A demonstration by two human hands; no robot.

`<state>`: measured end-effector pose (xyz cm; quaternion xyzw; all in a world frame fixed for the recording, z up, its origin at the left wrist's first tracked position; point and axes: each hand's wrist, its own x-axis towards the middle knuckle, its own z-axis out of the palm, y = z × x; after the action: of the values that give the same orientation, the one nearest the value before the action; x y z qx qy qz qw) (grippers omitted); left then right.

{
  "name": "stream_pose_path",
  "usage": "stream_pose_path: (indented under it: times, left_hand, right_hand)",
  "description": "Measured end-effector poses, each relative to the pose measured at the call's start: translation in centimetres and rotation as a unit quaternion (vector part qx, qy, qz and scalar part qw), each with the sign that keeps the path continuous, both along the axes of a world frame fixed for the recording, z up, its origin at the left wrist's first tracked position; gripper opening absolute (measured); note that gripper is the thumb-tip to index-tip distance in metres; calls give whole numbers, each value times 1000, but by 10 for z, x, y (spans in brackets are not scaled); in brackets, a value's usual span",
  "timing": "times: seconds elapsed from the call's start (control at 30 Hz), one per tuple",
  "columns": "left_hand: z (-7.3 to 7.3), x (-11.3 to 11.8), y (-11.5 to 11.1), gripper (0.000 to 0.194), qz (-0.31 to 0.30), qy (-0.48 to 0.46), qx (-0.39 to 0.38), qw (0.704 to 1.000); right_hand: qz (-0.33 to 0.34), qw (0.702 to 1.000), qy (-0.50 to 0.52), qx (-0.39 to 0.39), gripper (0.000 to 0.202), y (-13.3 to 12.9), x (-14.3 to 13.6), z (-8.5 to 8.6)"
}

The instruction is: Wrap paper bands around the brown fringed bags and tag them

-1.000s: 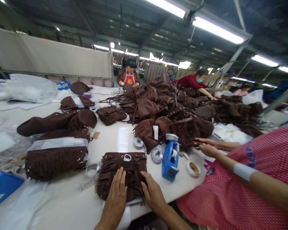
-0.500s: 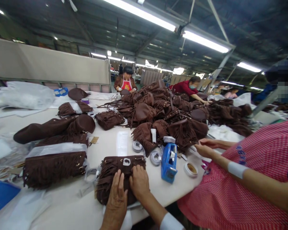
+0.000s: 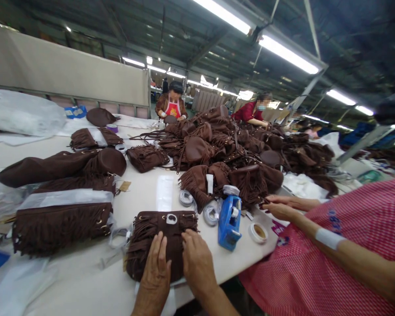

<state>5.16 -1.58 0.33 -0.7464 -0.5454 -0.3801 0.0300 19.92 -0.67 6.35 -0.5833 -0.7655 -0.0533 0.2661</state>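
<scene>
A dark brown fringed bag (image 3: 173, 232) lies flat at the table's front edge, with gold eyelets along its top and a pale oval piece near the upper middle. My left hand (image 3: 156, 265) rests on its front, fingers stretched out over the fringe. At the bag's right side, my right hand (image 3: 197, 259) presses on it with fingers extended and slightly bent. Neither hand grips anything. Just beyond the bag is a white strip (image 3: 164, 193) on the table (image 3: 141, 184).
To the right stand a blue tape dispenser (image 3: 229, 223) and a tape roll (image 3: 258, 232). A large heap of brown bags (image 3: 213, 140) fills the back. Wrapped bags (image 3: 64, 221) lie left. A co-worker in a red checked apron (image 3: 316, 272) works close on the right.
My right hand has shifted outward to the bag's right side, while my left hand stays on its front. The view has turned slightly, and the co-worker's hands at right have moved a little.
</scene>
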Motion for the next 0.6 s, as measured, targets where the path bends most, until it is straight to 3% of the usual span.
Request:
stream_pose_path:
  times: [0.1, 0.17, 0.3, 0.4, 0.47, 0.6]
  left_hand:
    - [-11, 0, 4, 65, 10, -3, 40, 999]
    - [-17, 1, 8, 63, 19, -1, 57, 998]
    - [-18, 0, 9, 65, 12, 17, 39, 999]
    - [-13, -1, 7, 65, 11, 20, 20, 1000]
    - [-12, -1, 6, 64, 12, 24, 16, 1000]
    - [-19, -1, 9, 63, 9, 24, 28, 999]
  right_hand:
    - [81, 996, -21, 16, 37, -5, -26, -23]
    - [90, 995, -37, -5, 36, -1, -21, -33]
    - [-47, 995, -74, -48, 36, 10, 23, -28]
    - [-131, 987, -90, -33, 41, 10, 43, -17]
    - [-112, 991, -78, -11, 42, 7, 34, -16]
    - [32, 999, -33, -1, 41, 7, -11, -29]
